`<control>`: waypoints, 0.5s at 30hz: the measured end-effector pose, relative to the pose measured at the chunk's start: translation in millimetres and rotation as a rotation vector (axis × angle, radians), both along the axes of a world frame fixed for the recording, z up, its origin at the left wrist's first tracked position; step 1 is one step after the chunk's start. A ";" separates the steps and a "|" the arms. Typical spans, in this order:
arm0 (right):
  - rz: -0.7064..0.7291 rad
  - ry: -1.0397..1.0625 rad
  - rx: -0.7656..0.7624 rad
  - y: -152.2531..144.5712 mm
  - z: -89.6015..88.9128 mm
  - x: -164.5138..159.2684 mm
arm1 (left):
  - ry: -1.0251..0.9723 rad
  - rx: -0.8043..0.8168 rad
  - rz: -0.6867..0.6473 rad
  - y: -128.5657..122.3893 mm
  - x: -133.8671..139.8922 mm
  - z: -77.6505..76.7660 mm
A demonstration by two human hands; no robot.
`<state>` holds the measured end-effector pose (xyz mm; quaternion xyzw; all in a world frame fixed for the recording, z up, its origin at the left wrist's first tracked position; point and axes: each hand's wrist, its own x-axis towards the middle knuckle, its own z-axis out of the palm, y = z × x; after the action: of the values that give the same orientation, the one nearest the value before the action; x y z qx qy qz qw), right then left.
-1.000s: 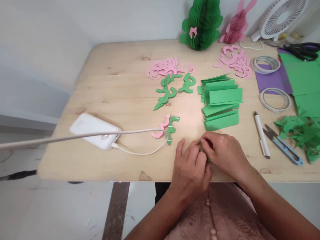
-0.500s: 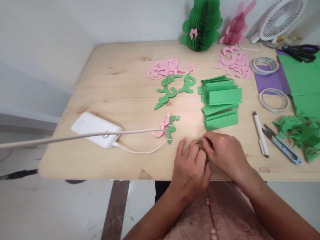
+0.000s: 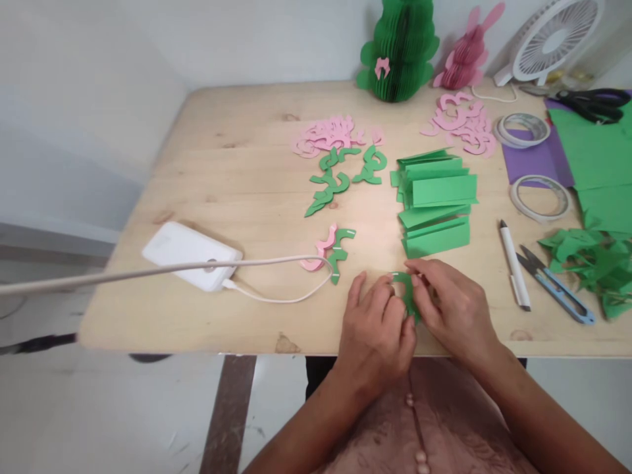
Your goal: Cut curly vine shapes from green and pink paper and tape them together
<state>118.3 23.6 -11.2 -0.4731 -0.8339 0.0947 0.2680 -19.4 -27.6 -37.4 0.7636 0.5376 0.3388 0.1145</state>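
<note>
A small green paper cutout (image 3: 407, 289) lies at the table's near edge, with a thin white strip across its top end. My left hand (image 3: 378, 326) rests over its left side, curled fingers pressing it to the wood. At its right edge is my right hand (image 3: 451, 306), thumb and forefinger close together; anything pinched between them is too small to make out. Beyond my left hand lies another green cutout (image 3: 340, 253) with white strips, beside a curved pink cutout (image 3: 311, 263). A stack of folded green paper strips (image 3: 444, 192) sits beyond my right hand.
Left, a white power bank (image 3: 190, 255) trails a cable (image 3: 276, 261) towards the cutouts. A pen (image 3: 515, 266), blue thread snips (image 3: 557, 286), tape rolls (image 3: 540, 197) and green scraps (image 3: 592, 263) lie right. Pink cutouts (image 3: 328, 133), paper figures (image 3: 402, 52) and a fan (image 3: 555, 39) are behind.
My right hand has shifted slightly right, off the top of the green cutout, so more of the cutout and its white strip shows. My left hand has stayed put.
</note>
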 end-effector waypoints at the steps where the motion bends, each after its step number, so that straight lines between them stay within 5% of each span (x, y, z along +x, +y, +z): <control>1: 0.032 0.061 0.012 -1.7 -1.7 1.1 | -0.008 -0.001 -0.001 0.1 -0.1 0.1; 15: 0.114 0.086 -0.077 -3.7 -13.2 5.5 | -0.032 -0.025 -0.007 0.1 -1.7 1.2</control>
<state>123.8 19.9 -24.4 -0.4303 -0.8430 0.1618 0.2794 -21.1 -27.5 -36.2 0.7584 0.5372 0.3440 0.1338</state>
